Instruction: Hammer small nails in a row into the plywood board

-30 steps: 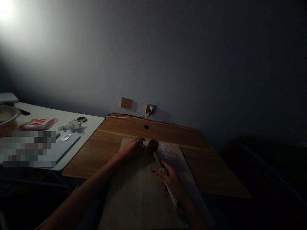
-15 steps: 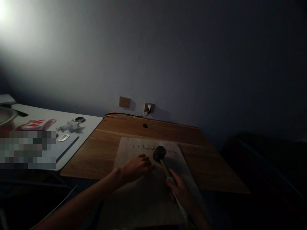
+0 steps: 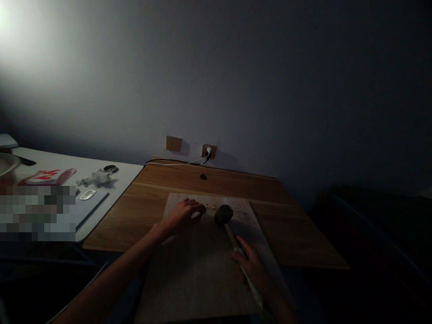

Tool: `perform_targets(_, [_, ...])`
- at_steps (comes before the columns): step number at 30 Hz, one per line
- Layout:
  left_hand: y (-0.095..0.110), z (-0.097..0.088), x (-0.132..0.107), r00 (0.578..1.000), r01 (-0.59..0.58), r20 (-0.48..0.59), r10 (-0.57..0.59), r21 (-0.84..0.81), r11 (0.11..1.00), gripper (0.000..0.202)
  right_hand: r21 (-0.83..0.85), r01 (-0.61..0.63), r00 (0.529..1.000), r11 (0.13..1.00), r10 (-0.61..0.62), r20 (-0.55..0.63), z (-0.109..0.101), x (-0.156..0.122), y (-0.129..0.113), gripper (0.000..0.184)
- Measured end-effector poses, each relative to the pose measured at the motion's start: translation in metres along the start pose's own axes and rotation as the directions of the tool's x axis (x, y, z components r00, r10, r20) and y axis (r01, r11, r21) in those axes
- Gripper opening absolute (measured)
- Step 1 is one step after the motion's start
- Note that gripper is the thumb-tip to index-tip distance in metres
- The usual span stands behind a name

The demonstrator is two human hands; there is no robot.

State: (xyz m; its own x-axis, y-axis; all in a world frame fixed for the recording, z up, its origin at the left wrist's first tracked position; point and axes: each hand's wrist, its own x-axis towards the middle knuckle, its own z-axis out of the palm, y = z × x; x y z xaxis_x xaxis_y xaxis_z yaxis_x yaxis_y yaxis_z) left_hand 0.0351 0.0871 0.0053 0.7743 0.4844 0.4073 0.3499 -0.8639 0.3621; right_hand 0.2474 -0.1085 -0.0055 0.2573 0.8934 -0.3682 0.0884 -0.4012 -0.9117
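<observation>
My right hand (image 3: 253, 263) is wrapped round the wooden handle of a mallet (image 3: 224, 215). Its dark round head rests over or just above the upper part of a pale wooden board (image 3: 199, 279). Along the board's far edge runs a row of small upright metal pieces (image 3: 213, 206) that look like nails; another metal piece (image 3: 237, 209) stands right of the mallet head. My left hand (image 3: 185, 215) is at the left end of this row, fingers bent and tips together. What is between its fingertips is hidden.
A wooden table (image 3: 297, 225) carries the board. Behind it are a wall socket (image 3: 209, 151) with a plug and cables. On the white table (image 3: 124, 173) at left lie a red-and-white packet (image 3: 49, 175), a crumpled plastic bag (image 3: 99, 177) and a kitchen scale (image 3: 88, 195).
My left hand has moved up and left, from beside the mallet head to the row of metal pieces, where its fingers now cover the left end. The right hand and mallet have hardly moved.
</observation>
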Motion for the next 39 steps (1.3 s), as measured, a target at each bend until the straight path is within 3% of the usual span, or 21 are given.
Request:
perform_targets(3, [-0.031, 0.001, 0.002, 0.967, 0.219, -0.105, -0.231, -0.118, 0.969, 0.017, 0.014, -0.008, 1.000, 1.000, 0.009, -0.023, -0.001, 0.001, 0.003, 0.082])
perform_targets(5, [-0.044, 0.005, 0.001, 0.949, 0.276, -0.113, -0.296, -0.165, 0.947, 0.018, 0.017, -0.024, 0.999, 1.000, 0.024, -0.042, -0.001, 0.001, 0.004, 0.078])
perform_targets(13, [-0.051, 0.012, -0.004, 0.969, 0.181, -0.139, -0.203, -0.154, 0.971, 0.021, 0.021, 0.003, 1.000, 1.000, -0.002, -0.027, 0.002, 0.001, 0.000, 0.075])
perform_targets(31, [-0.045, 0.011, -0.002, 0.976, 0.154, -0.148, -0.162, -0.060, 0.986, 0.014, 0.014, 0.027, 1.000, 1.000, -0.027, 0.003, 0.002, -0.001, -0.005, 0.088])
perform_targets(36, [-0.046, 0.013, -0.002, 0.974, 0.180, -0.131, -0.183, -0.041, 0.983, 0.015, 0.029, 0.025, 1.000, 0.999, -0.026, 0.009, 0.013, 0.005, -0.015, 0.088])
perform_targets(39, [-0.047, 0.015, -0.002, 0.967, 0.216, -0.128, -0.222, -0.062, 0.975, 0.028, 0.019, 0.087, 0.994, 0.996, -0.088, 0.064, 0.027, 0.012, -0.031, 0.076])
